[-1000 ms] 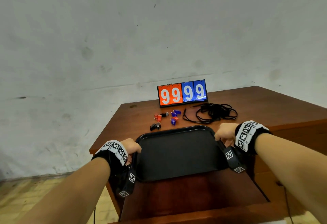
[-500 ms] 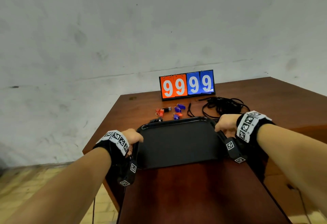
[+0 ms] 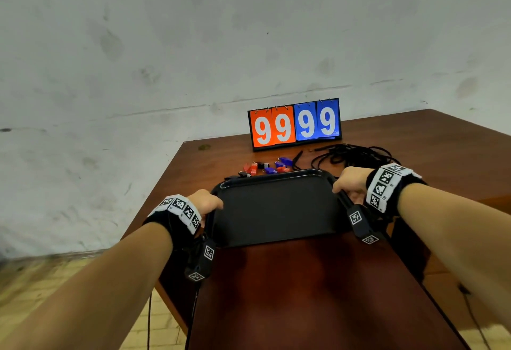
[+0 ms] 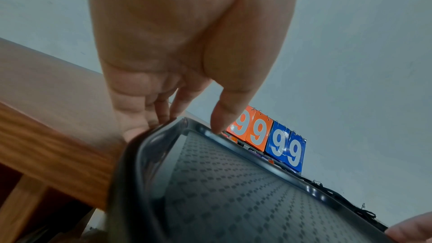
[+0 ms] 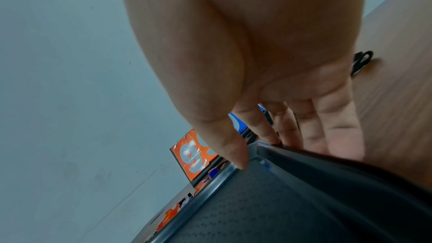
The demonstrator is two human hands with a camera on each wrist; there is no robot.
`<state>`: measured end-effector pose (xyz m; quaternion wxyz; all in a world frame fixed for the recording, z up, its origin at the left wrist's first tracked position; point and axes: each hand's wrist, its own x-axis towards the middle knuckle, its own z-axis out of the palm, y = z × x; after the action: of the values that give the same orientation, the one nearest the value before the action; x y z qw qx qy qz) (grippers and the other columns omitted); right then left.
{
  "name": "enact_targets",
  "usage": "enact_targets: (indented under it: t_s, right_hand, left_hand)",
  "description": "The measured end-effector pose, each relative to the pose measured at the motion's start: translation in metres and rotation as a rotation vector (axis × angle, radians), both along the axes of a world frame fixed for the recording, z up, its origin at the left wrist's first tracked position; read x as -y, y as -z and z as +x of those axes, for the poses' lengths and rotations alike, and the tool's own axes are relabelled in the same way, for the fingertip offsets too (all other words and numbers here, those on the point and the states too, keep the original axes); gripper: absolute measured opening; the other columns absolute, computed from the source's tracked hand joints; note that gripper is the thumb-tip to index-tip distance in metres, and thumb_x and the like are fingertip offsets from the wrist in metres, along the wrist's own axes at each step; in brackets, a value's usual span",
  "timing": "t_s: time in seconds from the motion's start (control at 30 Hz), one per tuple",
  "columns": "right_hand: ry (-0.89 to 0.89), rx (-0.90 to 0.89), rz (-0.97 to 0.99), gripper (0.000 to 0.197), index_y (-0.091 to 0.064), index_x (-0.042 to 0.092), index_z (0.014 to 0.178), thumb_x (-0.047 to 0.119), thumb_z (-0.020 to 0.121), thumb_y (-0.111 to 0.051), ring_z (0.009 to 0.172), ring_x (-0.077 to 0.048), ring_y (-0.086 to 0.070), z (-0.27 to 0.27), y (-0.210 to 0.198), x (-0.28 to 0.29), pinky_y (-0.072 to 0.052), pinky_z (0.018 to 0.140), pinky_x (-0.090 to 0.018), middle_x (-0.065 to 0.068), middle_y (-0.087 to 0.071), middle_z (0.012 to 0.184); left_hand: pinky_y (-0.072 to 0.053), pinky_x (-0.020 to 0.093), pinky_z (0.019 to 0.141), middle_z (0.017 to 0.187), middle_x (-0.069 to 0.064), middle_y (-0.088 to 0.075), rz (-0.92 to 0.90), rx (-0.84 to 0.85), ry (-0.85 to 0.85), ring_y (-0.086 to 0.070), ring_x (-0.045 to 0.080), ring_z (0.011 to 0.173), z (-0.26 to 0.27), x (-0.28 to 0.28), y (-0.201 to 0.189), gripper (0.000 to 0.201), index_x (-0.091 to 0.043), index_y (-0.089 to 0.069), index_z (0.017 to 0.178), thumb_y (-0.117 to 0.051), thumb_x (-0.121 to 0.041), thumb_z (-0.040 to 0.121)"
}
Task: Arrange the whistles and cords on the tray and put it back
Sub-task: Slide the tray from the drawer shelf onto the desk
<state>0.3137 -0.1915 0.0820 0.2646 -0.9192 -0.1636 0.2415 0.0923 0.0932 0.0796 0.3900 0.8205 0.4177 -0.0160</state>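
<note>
Both hands, left [image 3: 206, 202] and right [image 3: 349, 183], pinch the side rims of the empty black tray [image 3: 276, 211] over the worktop [image 3: 318, 294]. Risk: its far edge nudging the whistles [image 3: 262, 168] or snagging the cords [image 3: 356, 156] just beyond.

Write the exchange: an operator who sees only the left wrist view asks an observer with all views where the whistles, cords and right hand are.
Operator: Where are the whistles?
Observer: The red, blue and black whistles lie on the table, just beyond the black tray and its far rim.
Operator: The cords?
Observer: The black cords lie tangled on the table beyond the right hand.
Operator: What is that hand doing?
Observer: It grips the tray's right edge, thumb on the rim.
</note>
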Motion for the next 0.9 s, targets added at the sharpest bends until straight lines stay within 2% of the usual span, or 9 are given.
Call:
enact_targets:
  t_s: [0.1, 0.17, 0.27, 0.43, 0.5, 0.6, 0.7, 0.8, 0.9]
  right_hand:
    - [0.023, -0.003, 0.017, 0.019, -0.056, -0.002, 0.077, 0.012, 0.087, -0.065, 0.043, -0.026, -0.048, 0.009, 0.004, -0.008, -0.046, 0.054, -0.036, -0.01, -0.047, 0.041]
    - [0.03, -0.001, 0.014, 0.017, -0.058, -0.001, 0.08, 0.013, 0.086, -0.065, 0.044, -0.025, -0.048, 0.014, 0.007, -0.014, -0.046, 0.055, -0.036, -0.009, -0.046, 0.042]
    - [0.051, 0.018, 0.02, 0.015, -0.059, 0.0, 0.08, 0.013, 0.086, -0.065, 0.047, -0.025, -0.05, 0.016, 0.007, -0.021, -0.046, 0.05, -0.031, -0.009, -0.05, 0.05]
    - [0.071, 0.034, 0.019, 0.016, -0.057, 0.0, 0.082, 0.013, 0.087, -0.065, 0.048, -0.025, -0.05, 0.015, 0.004, -0.029, -0.043, 0.049, -0.029, -0.01, -0.05, 0.054]
    - [0.073, 0.037, 0.028, 0.021, -0.061, -0.002, 0.09, 0.017, 0.084, -0.067, 0.056, -0.028, -0.058, 0.018, 0.005, -0.031, -0.048, 0.053, -0.031, -0.014, -0.058, 0.065]
    - [0.062, 0.036, 0.04, 0.037, -0.063, -0.003, 0.104, 0.021, 0.077, -0.072, 0.084, -0.038, -0.069, 0.027, 0.01, -0.034, -0.059, 0.076, -0.043, -0.021, -0.068, 0.095]
    - [0.07, 0.048, 0.069, 0.037, -0.064, -0.002, 0.108, 0.018, 0.078, -0.073, 0.093, -0.038, -0.067, 0.024, 0.009, -0.036, -0.057, 0.083, -0.043, -0.022, -0.068, 0.104]
    - [0.073, 0.071, 0.083, 0.038, -0.064, -0.002, 0.112, 0.017, 0.08, -0.073, 0.099, -0.034, -0.066, 0.017, 0.005, -0.038, -0.055, 0.091, -0.043, -0.017, -0.067, 0.112]
    - [0.074, 0.104, 0.113, 0.039, -0.063, -0.002, 0.117, 0.012, 0.082, -0.072, 0.106, -0.032, -0.063, 0.011, 0.003, -0.038, -0.053, 0.094, -0.043, -0.016, -0.064, 0.116]
  left_hand:
    - [-0.056, 0.04, 0.065, 0.087, 0.019, -0.067, -0.017, 0.036, -0.002, -0.068, 0.036, 0.078, 0.009, -0.012, 0.004, 0.021, 0.002, -0.061, 0.095, -0.064, -0.012, 0.08]
    - [-0.055, 0.04, 0.065, 0.09, 0.019, -0.066, 0.003, 0.034, -0.001, -0.068, 0.037, 0.082, 0.013, -0.016, 0.006, 0.024, 0.002, -0.06, 0.097, -0.065, -0.013, 0.08]
    - [-0.046, 0.03, 0.056, 0.079, 0.013, -0.06, 0.046, 0.03, 0.007, -0.061, 0.03, 0.072, 0.019, -0.021, 0.006, 0.019, 0.001, -0.059, 0.09, -0.065, -0.015, 0.082]
    - [-0.04, 0.027, 0.052, 0.067, 0.009, -0.052, 0.047, 0.036, 0.018, -0.052, 0.024, 0.057, 0.026, -0.029, 0.008, 0.017, -0.004, -0.053, 0.08, -0.064, -0.016, 0.084]
    - [-0.036, 0.026, 0.049, 0.063, 0.006, -0.047, 0.048, 0.057, 0.013, -0.047, 0.021, 0.054, 0.028, -0.03, 0.009, 0.021, -0.007, -0.048, 0.074, -0.064, -0.015, 0.085]
    - [-0.033, 0.026, 0.048, 0.062, 0.005, -0.045, 0.038, 0.069, -0.011, -0.045, 0.019, 0.053, 0.03, -0.03, 0.011, 0.025, -0.008, -0.046, 0.069, -0.063, -0.012, 0.085]
    - [-0.036, 0.026, 0.052, 0.068, 0.008, -0.052, 0.031, 0.064, -0.021, -0.05, 0.021, 0.059, 0.03, -0.03, 0.01, 0.016, -0.001, -0.055, 0.083, -0.065, -0.014, 0.083]
    - [-0.041, 0.029, 0.058, 0.082, 0.01, -0.059, 0.037, 0.048, -0.003, -0.058, 0.024, 0.07, 0.03, -0.033, 0.011, 0.03, 0.002, -0.058, 0.098, -0.067, -0.02, 0.08]
    - [-0.055, 0.039, 0.079, 0.102, 0.015, -0.067, 0.019, 0.078, 0.011, -0.066, 0.029, 0.091, 0.032, -0.038, 0.017, 0.041, 0.0, -0.062, 0.107, -0.069, -0.022, 0.074]
